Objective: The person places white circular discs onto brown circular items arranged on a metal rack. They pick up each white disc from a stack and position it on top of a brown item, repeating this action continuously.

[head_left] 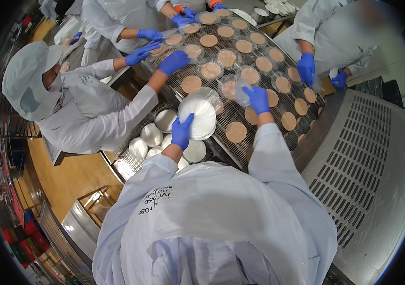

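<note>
My left hand (182, 131), in a blue glove, is closed on the edge of a stack of round white plastic films (200, 114). It holds the stack over the near left edge of a wire mesh conveyor belt (224, 124). Over the belt, my right hand (260, 100), also blue-gloved, pinches a crumpled clear plastic film (243, 92) above the patties. Flat round pinkish-brown patties lie across the mesh; one bare patty (236, 132) is nearest me. Several farther ones, such as a covered patty (211, 71), have clear round films on them.
Below my left hand, a wire rack (127, 165) bears several round white film stacks (151, 135). A capped co-worker (93, 111) reaches over the belt from the left; others stand farther along it and across at right. A slotted metal cover (354, 166) flanks my right side.
</note>
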